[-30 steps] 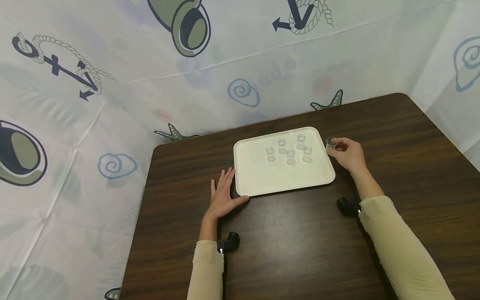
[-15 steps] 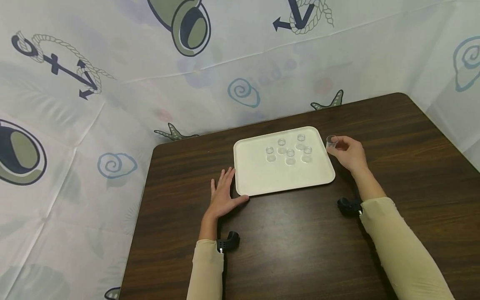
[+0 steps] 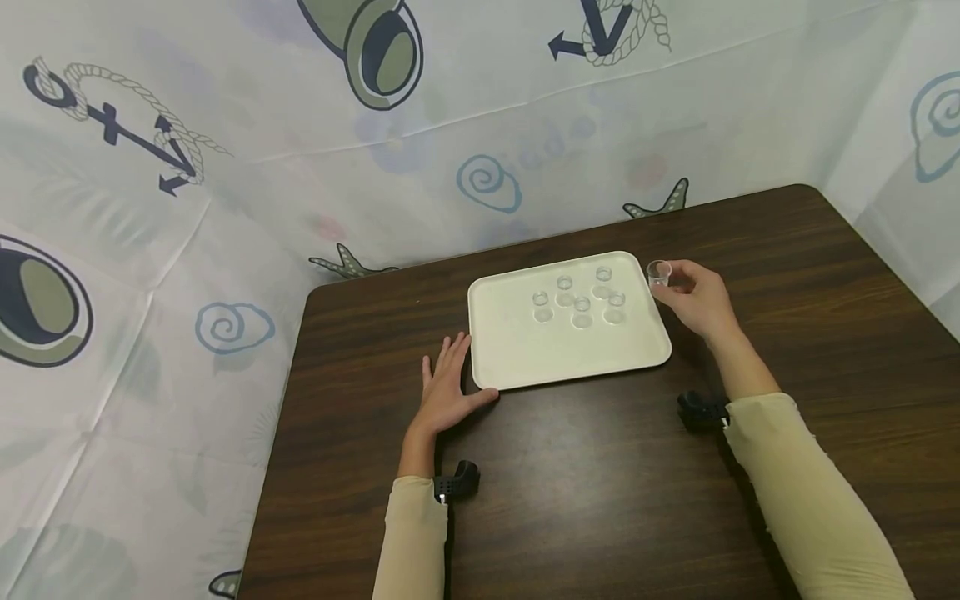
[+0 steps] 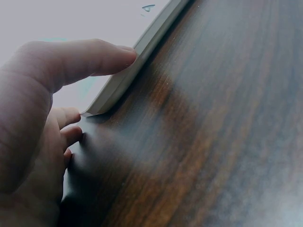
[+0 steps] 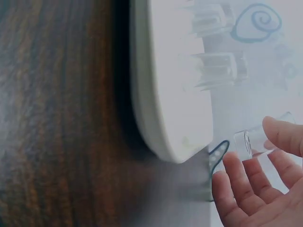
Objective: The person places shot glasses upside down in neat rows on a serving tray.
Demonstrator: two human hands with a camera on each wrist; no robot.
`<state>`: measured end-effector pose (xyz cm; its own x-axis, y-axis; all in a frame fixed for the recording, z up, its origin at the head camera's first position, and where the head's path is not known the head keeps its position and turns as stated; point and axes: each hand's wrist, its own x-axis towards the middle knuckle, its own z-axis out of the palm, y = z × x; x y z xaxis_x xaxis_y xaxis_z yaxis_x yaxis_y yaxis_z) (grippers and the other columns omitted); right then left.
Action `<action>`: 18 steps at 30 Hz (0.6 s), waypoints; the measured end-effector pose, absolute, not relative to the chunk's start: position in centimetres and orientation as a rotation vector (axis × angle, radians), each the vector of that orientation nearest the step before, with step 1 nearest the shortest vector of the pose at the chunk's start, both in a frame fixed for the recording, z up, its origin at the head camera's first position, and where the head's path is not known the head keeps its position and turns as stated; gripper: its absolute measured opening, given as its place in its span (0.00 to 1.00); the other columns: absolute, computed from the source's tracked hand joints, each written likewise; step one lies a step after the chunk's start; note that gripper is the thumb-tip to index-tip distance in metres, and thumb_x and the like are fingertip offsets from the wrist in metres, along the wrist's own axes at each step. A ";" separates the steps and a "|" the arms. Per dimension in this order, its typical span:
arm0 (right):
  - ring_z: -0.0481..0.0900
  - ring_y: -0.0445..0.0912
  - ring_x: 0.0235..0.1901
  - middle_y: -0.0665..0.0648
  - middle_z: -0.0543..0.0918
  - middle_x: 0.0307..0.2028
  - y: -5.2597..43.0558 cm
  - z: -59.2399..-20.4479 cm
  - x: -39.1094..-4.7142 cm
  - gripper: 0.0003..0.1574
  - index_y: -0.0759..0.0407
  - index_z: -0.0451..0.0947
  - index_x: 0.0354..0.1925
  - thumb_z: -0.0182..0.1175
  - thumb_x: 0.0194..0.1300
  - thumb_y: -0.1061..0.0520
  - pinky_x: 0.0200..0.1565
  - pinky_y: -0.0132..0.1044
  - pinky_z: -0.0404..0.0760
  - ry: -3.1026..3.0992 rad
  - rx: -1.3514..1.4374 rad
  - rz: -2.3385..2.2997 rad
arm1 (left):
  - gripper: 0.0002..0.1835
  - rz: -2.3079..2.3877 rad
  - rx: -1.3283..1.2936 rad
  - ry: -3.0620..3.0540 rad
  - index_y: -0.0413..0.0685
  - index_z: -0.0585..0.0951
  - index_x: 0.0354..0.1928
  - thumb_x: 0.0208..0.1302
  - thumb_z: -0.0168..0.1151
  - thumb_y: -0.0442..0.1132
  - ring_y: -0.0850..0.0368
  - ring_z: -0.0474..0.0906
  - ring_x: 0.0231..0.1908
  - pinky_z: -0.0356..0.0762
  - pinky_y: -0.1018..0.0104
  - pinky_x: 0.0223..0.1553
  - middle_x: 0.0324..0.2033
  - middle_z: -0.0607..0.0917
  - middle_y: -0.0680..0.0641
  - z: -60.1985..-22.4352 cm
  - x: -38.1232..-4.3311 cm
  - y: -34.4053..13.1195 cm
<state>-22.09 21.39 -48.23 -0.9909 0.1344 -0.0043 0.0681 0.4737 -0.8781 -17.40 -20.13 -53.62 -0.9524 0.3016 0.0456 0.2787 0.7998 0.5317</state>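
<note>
My right hand (image 3: 701, 300) pinches a small clear shot glass (image 3: 658, 272) between thumb and fingers, beside the far right corner of a cream tray (image 3: 525, 358). In the right wrist view this held glass (image 5: 251, 142) is tilted, off the tray's end. Several similar clear glasses (image 3: 582, 310) stand grouped on the tray's right half. At the near left corner of the tray rests my left hand (image 3: 444, 400), its fingers spread. The left wrist view has its thumb (image 4: 94, 56) lying along the tray's rim (image 4: 137, 66), with the other fingers near the corner.
The tray lies on a dark wood-grain table (image 3: 570, 483). Behind the table hangs a white curtain (image 3: 315, 125) printed with anchors, shells and starfish. A black wrist camera (image 3: 459, 480) is strapped at the left wrist, and another black camera (image 3: 701, 411) at the right.
My right hand has raised the shot glass slightly and moved it a little farther from me, tilting its mouth more into view. The left hand and the tray have kept their places.
</note>
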 end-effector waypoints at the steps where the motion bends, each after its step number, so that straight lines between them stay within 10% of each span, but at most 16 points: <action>1: 0.76 0.58 0.48 0.66 0.76 0.56 21.3 -48.0 -22.1 0.28 0.64 0.74 0.60 0.63 0.67 0.53 0.37 0.31 0.72 -2.647 -0.169 1.559 | 0.56 0.861 0.474 2.938 0.50 0.52 0.78 0.53 0.68 0.64 0.45 0.40 0.75 0.26 0.34 0.67 0.76 0.53 0.46 -53.6 -17.4 -20.2; 18: 0.75 0.59 0.43 0.64 0.75 0.53 17.2 -45.3 -21.8 0.23 0.62 0.79 0.57 0.65 0.63 0.61 0.42 0.51 0.72 -2.626 0.228 1.229 | 0.56 0.857 0.474 2.938 0.51 0.52 0.78 0.53 0.68 0.64 0.46 0.40 0.76 0.26 0.36 0.67 0.76 0.53 0.46 -53.7 -17.4 -20.2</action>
